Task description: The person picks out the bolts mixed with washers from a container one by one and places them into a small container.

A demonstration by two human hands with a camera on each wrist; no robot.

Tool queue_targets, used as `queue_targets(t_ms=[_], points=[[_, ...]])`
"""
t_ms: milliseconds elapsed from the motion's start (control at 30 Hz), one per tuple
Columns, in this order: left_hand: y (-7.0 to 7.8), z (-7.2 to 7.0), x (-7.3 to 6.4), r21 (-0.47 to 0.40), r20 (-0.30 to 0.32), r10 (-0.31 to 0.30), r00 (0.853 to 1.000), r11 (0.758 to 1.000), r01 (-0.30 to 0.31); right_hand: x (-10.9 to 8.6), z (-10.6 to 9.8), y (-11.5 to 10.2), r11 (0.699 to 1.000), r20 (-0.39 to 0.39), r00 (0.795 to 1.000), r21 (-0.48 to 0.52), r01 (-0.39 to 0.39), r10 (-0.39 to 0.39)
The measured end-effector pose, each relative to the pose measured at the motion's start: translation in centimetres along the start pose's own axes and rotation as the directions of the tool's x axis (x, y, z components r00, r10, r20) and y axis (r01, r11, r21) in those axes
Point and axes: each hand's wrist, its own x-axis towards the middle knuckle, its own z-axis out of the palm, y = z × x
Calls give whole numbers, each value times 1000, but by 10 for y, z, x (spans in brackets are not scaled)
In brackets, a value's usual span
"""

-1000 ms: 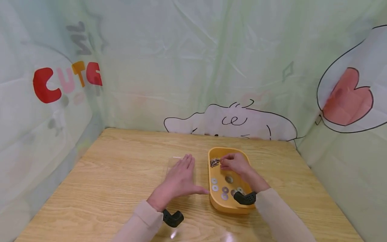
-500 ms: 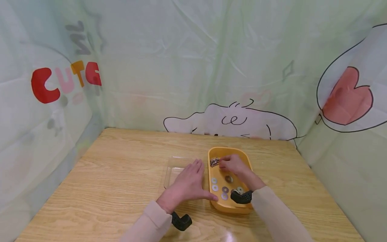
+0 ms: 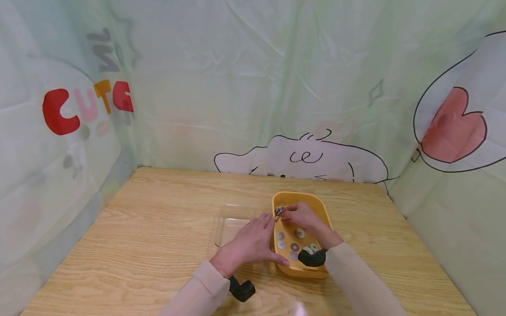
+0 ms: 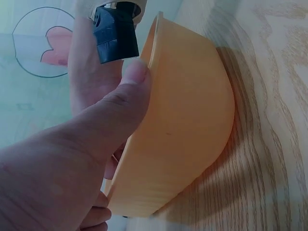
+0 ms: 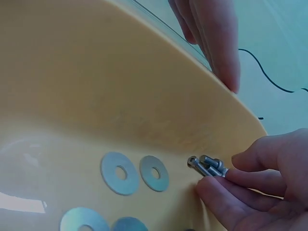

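Note:
A yellow-orange tray (image 3: pixel 312 198) holds several metal bolts (image 5: pixel 206 166) at its far left and several flat washers (image 5: pixel 119 173). My left hand (image 3: pixel 251 241) rests against the tray's left rim, its fingers straight and together and its thumb on the near part of the rim. Inside the tray, my right hand (image 3: pixel 302 217) has its bent fingertips at the bolts. In the right wrist view those fingertips touch or nearly touch the bolts; whether they pinch one cannot be told. The left wrist view shows the left thumb (image 4: pixel 134 72) on the rim.
A clear plastic box (image 3: pixel 227 219) stands on the wooden table (image 3: pixel 158 228) left of the tray, partly behind my left hand. A printed curtain (image 3: pixel 237 87) closes off the back and sides. Each wrist wears a black device (image 3: pixel 242 289).
My left hand has moved right, from over the clear box to the tray's left rim. My right hand has shifted slightly left over the bolts. The tray has stayed in place.

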Motion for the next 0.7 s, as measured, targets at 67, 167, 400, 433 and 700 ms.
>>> queue_targets(t_ms=[67,167,400,433,700], points=[[0,0,0,-2,14,-8,1000,1000,8,-1,2,0,1000,1,1000,12,-6,6],[1,0,0,-6,29,-20,999,1000,20,-2,4,0,998,19,999,53,-27,26],[3,-1,1,21,24,-13,1000,1000,12,-5,7,-1,995,74,996,84,-63,57],[3,-1,1,24,22,-13,1000,1000,12,-6,8,-1,995,80,995,83,-63,56],[4,-4,1,45,22,-4,1000,999,3,-7,8,1,992,112,992,99,-76,65]])
